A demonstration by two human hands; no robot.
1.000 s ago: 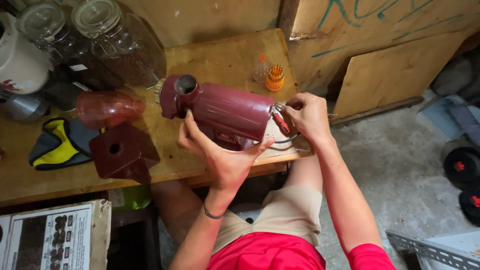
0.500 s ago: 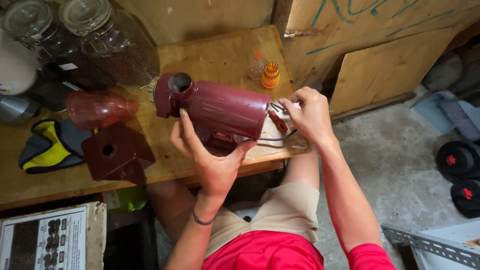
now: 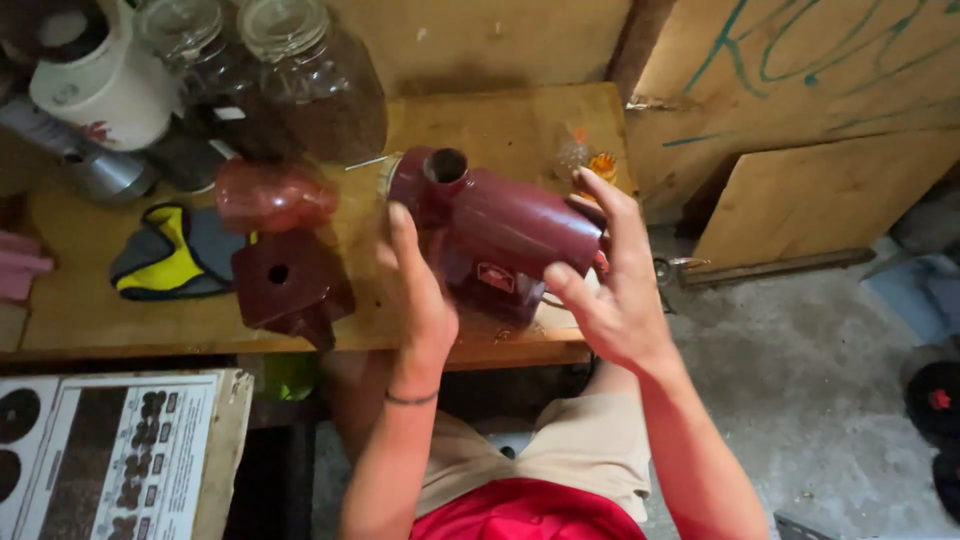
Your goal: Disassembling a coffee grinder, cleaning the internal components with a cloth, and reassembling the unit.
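A dark red motor-like machine [image 3: 500, 235] with a round opening on top lies on its side on the wooden table [image 3: 120, 320]. My left hand [image 3: 420, 290] rests flat against its left flank, fingers pointing up. At the machine's right end is my right hand [image 3: 605, 285], fingers spread and curled around the end without a firm grip. A thin cable trails from under the machine at the table's edge.
A dark red box-shaped part [image 3: 285, 285] with a hole and a red translucent cover [image 3: 270, 195] lie left of the machine. Glass jars [image 3: 320, 90], a white jug [image 3: 100, 85], a yellow-grey glove [image 3: 170, 255] and a small orange part [image 3: 602, 165] stand around. Wooden boards [image 3: 800, 200] lean at the right.
My right hand has let go of the cable end and opened beside the machine's right end. My left hand has shifted up along the left side. The machine has tilted slightly.
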